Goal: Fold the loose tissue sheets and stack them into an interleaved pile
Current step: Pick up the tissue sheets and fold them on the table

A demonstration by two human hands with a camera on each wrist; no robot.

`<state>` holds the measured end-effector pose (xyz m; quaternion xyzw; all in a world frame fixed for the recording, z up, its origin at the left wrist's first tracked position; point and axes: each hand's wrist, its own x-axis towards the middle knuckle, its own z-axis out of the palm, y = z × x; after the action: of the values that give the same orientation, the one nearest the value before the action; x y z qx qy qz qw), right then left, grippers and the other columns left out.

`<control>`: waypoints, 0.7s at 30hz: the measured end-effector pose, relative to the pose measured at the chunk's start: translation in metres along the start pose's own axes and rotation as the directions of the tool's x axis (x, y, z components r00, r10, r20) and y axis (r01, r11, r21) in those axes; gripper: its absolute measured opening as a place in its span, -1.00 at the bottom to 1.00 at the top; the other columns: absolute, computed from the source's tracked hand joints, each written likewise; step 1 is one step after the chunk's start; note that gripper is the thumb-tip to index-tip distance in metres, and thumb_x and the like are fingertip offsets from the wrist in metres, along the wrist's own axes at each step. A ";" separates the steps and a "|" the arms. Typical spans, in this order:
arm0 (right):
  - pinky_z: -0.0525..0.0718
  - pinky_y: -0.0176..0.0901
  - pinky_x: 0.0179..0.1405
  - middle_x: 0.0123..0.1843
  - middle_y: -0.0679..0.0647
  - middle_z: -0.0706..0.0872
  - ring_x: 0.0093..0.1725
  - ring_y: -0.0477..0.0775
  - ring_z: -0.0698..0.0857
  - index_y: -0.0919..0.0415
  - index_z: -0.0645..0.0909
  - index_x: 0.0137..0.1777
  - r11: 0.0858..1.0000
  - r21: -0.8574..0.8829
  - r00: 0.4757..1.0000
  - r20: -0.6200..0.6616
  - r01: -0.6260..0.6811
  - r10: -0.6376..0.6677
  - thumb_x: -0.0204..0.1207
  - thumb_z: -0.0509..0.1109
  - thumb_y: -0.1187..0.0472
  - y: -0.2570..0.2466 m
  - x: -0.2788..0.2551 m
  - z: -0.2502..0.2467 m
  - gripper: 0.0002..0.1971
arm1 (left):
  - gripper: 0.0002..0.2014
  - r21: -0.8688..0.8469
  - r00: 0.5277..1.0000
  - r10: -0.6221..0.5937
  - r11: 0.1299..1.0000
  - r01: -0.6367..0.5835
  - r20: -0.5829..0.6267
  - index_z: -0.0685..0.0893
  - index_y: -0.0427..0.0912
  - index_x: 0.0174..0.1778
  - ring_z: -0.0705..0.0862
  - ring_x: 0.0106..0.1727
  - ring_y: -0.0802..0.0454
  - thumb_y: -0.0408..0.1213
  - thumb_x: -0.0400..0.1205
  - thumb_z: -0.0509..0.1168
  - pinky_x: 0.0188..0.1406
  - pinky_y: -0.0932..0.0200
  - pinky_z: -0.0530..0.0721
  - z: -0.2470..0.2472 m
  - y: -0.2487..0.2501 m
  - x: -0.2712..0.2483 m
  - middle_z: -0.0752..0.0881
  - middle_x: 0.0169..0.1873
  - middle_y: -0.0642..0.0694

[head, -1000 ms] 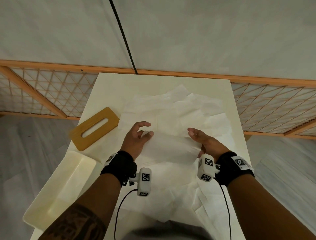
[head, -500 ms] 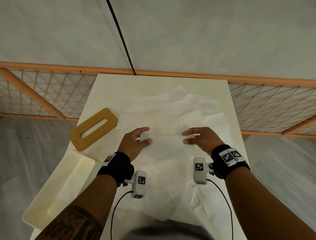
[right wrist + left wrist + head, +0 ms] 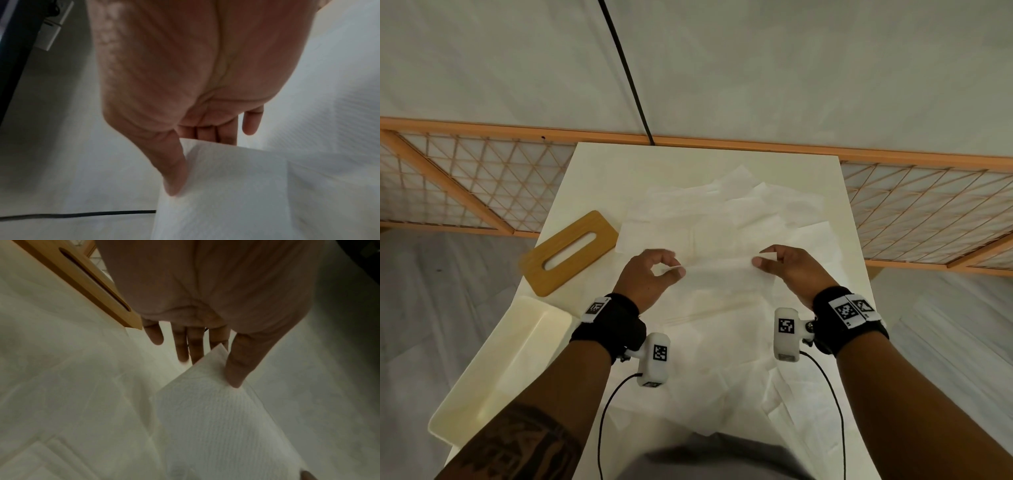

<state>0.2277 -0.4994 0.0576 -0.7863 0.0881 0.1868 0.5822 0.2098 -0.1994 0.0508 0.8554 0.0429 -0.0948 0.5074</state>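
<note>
Both hands, flat and apart a moment ago, now pinch one sheet [image 3: 719,270] by its corners, left hand [image 3: 645,279] and right hand [image 3: 792,269] lifting it just above the loose tissues [image 3: 722,219] on the table [image 3: 599,164], so a fold looks ready to begin.

A: What is the left hand [image 3: 205,305] doing?
B: Its thumb [image 3: 240,363] and fingers pinch the corner of 1 white embossed tissue sheet [image 3: 216,426], which hangs toward the camera.
A: And around it?
B: More tissue sheets [image 3: 61,394] lie flat at left; a wooden tissue-box lid [image 3: 86,280] with a slot sits beyond them.
</note>
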 end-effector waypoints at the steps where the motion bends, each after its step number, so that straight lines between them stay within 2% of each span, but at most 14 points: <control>1: 0.61 -0.14 0.04 -0.08 -0.02 0.85 -0.05 0.00 0.76 0.11 0.78 0.03 1.000 0.029 1.000 -0.006 -0.003 0.003 0.53 0.58 0.01 0.002 0.000 0.001 -0.79 | -0.90 -0.023 1.000 -0.006 1.000 0.006 0.030 0.76 0.03 -0.15 0.70 -0.02 0.15 -0.09 0.56 0.54 0.03 0.27 0.50 -0.001 0.001 0.001 0.80 -0.05 -0.07; 3: 0.65 -0.12 -0.12 -0.15 0.02 0.84 -0.17 0.04 0.75 0.16 0.76 0.06 0.996 0.085 1.000 -0.012 -0.007 0.008 0.56 0.56 0.09 0.005 0.000 0.002 -0.82 | -0.87 -0.057 0.997 -0.028 0.998 0.032 0.069 0.76 0.03 -0.13 0.63 -0.28 0.04 -0.03 0.55 0.53 -0.15 0.11 0.56 -0.001 0.001 0.002 0.77 -0.22 -0.31; 4: 0.68 -0.08 -0.14 -0.11 0.09 0.86 -0.15 0.09 0.78 0.18 0.75 0.09 0.994 0.111 1.000 -0.009 -0.020 0.021 0.57 0.56 0.14 0.008 -0.001 0.003 -0.83 | -0.87 -0.062 0.995 -0.042 0.997 0.048 0.087 0.76 0.02 -0.12 0.59 -0.35 0.05 -0.05 0.55 0.54 -0.22 0.09 0.55 0.000 0.001 0.000 0.75 -0.30 -0.30; 7: 0.79 0.04 0.04 0.09 0.29 0.84 0.00 0.22 0.82 0.22 0.72 0.21 0.989 0.092 0.993 0.041 -0.113 0.110 0.56 0.54 0.28 0.026 -0.003 0.005 -0.76 | -0.85 -0.012 0.985 -0.080 0.996 0.083 0.155 0.75 -0.05 -0.08 0.60 -0.45 0.20 -0.15 0.54 0.57 -0.31 0.19 0.57 0.007 -0.005 -0.008 0.75 -0.46 0.04; 9: 0.78 0.15 0.19 0.10 0.27 0.84 0.07 0.27 0.82 0.23 0.70 0.24 0.987 0.006 0.985 0.073 -0.159 0.158 0.52 0.57 0.31 0.042 -0.004 0.006 -0.70 | -0.81 0.032 0.972 -0.112 0.994 0.108 0.204 0.75 -0.09 -0.08 0.63 -0.46 0.26 -0.19 0.50 0.60 -0.30 0.22 0.58 0.012 -0.013 -0.014 0.75 -0.45 0.11; 10: 0.77 0.17 0.20 0.07 0.22 0.84 0.08 0.27 0.82 0.21 0.70 0.23 0.982 -0.064 0.980 0.086 -0.177 0.182 0.50 0.59 0.29 0.049 -0.004 0.007 -0.69 | -0.80 0.078 0.967 -0.124 0.991 0.109 0.223 0.75 -0.08 -0.09 0.66 -0.42 0.25 -0.20 0.47 0.62 -0.28 0.20 0.61 0.013 -0.019 -0.017 0.77 -0.40 0.10; 12: 0.79 -0.01 0.03 -0.06 0.06 0.82 -0.04 0.13 0.81 0.19 0.70 0.19 0.954 -0.224 0.966 0.116 -0.200 0.230 0.46 0.63 0.25 0.061 -0.006 0.011 -0.68 | -0.78 0.193 0.956 -0.139 0.977 0.090 0.257 0.75 -0.03 -0.14 0.73 -0.28 0.16 -0.18 0.42 0.65 -0.17 0.11 0.70 0.017 -0.032 -0.023 0.79 -0.29 0.08; 14: 0.63 -0.27 -0.21 -0.13 -0.03 0.74 -0.18 -0.03 0.71 0.15 0.67 0.18 0.909 -0.363 0.959 0.111 -0.203 0.259 0.44 0.66 0.19 0.069 -0.010 0.018 -0.65 | -0.76 0.251 0.945 -0.157 0.964 0.084 0.286 0.72 0.00 -0.18 0.76 -0.25 0.08 -0.18 0.39 0.67 -0.14 0.06 0.75 0.021 -0.041 -0.029 0.79 -0.26 0.06; 15: 0.57 -0.30 -0.24 -0.12 -0.02 0.72 -0.19 -0.05 0.68 0.12 0.66 0.19 0.890 -0.409 0.960 0.099 -0.201 0.262 0.42 0.67 0.16 0.073 -0.011 0.022 -0.62 | -0.75 0.260 0.943 -0.167 0.961 0.090 0.288 0.71 0.01 -0.19 0.76 -0.26 0.07 -0.19 0.38 0.68 -0.16 0.07 0.76 0.023 -0.045 -0.032 0.79 -0.26 0.06; 18: 0.56 -0.24 -0.18 -0.02 0.06 0.76 -0.13 0.01 0.68 0.12 0.67 0.15 0.864 -0.457 0.965 0.039 -0.214 0.260 0.35 0.71 0.10 0.081 -0.011 0.031 -0.58 | -0.74 0.270 0.943 -0.190 0.956 0.114 0.274 0.71 0.00 -0.19 0.78 -0.30 0.06 -0.25 0.38 0.67 -0.22 0.07 0.78 0.027 -0.053 -0.035 0.80 -0.27 0.03; 21: 0.53 -0.25 -0.20 -0.04 0.04 0.74 -0.10 0.01 0.66 0.13 0.64 0.08 0.822 -0.526 0.968 -0.012 -0.218 0.249 0.32 0.73 0.05 0.082 -0.010 0.037 -0.57 | -0.76 0.283 0.940 -0.206 0.951 0.127 0.272 0.70 -0.08 -0.17 0.78 -0.34 0.02 -0.33 0.40 0.64 -0.30 0.12 0.77 0.030 -0.057 -0.036 0.78 -0.28 -0.02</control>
<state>0.1823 -0.4900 -0.0201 -0.8924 0.1129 0.2959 0.3215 0.1610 -0.1970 -0.0049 0.8838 0.0258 -0.2704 0.3810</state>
